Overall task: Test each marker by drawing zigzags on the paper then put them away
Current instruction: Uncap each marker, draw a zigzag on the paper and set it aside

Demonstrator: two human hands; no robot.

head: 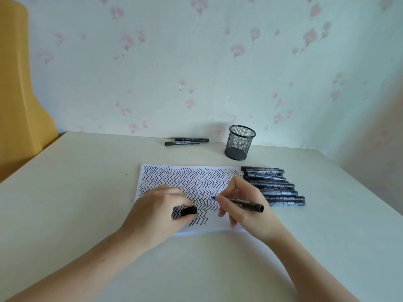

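The right hand [242, 205] has its grip closed round an uncapped black marker [242, 202], thumb and forefinger pinching near the tip, which touches the paper [192, 177] among the zigzag rows; the left hand [161, 211] rests on the sheet, its grip curled round the black cap [189, 211]; a row of capped markers [274, 186] lies just right of the paper on the tabletop [87, 192]; the mesh cup [239, 142] stands behind, two more markers [186, 141] to its left.
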